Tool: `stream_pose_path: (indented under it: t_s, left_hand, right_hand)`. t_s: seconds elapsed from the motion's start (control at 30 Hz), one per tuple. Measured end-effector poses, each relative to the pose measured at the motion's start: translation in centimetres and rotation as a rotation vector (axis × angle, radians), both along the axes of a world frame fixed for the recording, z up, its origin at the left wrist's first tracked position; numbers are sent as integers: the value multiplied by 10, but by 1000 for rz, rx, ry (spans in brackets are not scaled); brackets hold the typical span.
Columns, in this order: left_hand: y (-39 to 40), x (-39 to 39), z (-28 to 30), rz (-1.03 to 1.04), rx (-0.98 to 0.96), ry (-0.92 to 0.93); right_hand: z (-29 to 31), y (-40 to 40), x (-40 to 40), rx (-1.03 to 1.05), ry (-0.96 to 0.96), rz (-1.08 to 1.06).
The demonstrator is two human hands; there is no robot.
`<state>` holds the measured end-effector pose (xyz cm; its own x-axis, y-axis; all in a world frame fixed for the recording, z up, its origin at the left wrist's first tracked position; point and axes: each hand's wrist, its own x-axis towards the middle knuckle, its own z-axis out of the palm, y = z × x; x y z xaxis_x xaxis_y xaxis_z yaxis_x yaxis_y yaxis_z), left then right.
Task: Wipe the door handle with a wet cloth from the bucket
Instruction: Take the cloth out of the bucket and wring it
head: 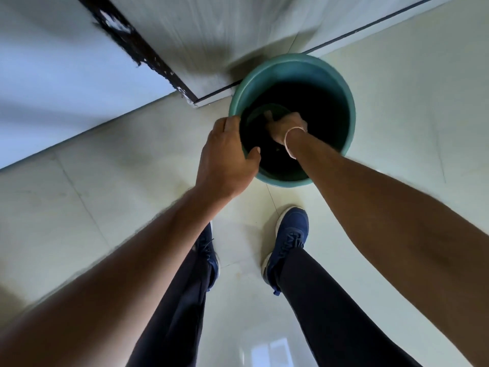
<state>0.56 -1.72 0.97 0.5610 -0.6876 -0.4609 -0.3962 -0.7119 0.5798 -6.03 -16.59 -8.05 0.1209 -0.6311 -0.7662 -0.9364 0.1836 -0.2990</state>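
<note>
A teal bucket (pixel 341 83) stands on the tiled floor against the wall, its inside dark. My left hand (pixel 227 157) grips the bucket's near-left rim, thumb inside. My right hand (pixel 285 127), with a pale bracelet on the wrist, reaches down inside the bucket with its fingers curled into the dark; whether it holds a cloth I cannot tell. No cloth or door handle shows clearly.
A pale door (pixel 206 30) with a dark worn edge strip (pixel 137 46) rises just behind the bucket, next to a white wall (pixel 53 83). My two feet in blue shoes (pixel 288 245) stand on the glossy floor tiles (pixel 397 123) just before the bucket.
</note>
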Motion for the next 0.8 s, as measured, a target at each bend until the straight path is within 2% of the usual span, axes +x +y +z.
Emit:
stream_pose_path:
  t_s: [0.13,0.3,0.37,0.47,0.67,0.8]
  left_hand:
    - [-15,10,47,181,8,189]
    - [-35,25,145,397,-167,520]
    - [-40,29,198,405,-214,676]
    - [-41,29,273,380,-220,788]
    - [-21,3,402,411,-268,919]
    - [5,-24,458,393,-309,974]
  right_hand:
    - [92,0,-14,68,-182,-127]
    - [240,7,-37,83,-533,-379]
    - [298,10,-47,82,-614,-467]
    - [373,17,-57,120,-721,-564]
    - [502,43,-85,144,-754,-532]
    - [563,63,-111,97,-758,-454]
